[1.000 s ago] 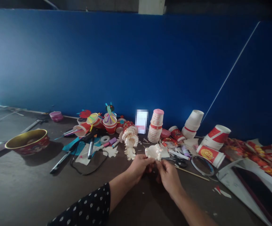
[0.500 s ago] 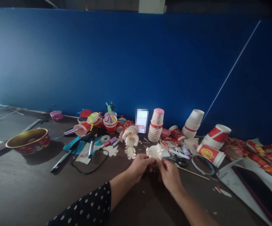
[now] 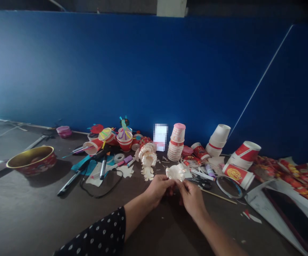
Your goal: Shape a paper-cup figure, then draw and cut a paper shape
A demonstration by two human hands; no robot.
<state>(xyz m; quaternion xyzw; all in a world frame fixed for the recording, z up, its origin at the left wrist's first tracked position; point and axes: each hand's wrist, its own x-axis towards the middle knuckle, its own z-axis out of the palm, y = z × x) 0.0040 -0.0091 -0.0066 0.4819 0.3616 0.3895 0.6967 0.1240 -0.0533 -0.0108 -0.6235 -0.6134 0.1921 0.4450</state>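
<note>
Between my two hands is a cream-white paper cutout (image 3: 175, 172) with a scalloped, curled edge, held low over the dark table. My left hand (image 3: 157, 188) pinches its near edge from the left. From the right, my right hand (image 3: 192, 195) grips the same edge, the fingertips of both hands close together. The fingers under the piece are partly hidden. Just beyond my left hand lies a similar white paper shape (image 3: 147, 161) with layered, petal-like curls. Black-handled scissors (image 3: 203, 183) lie by my right hand.
Stacked paper cups (image 3: 175, 145) stand behind my hands, with more cups (image 3: 246, 154) at the right. Markers (image 3: 103, 167), a tape roll (image 3: 119, 158) and paper scraps lie leftward. A gold-lined bowl (image 3: 32, 163) sits far left, a phone (image 3: 292, 217) far right. A thin stick (image 3: 219, 196) lies near the scissors.
</note>
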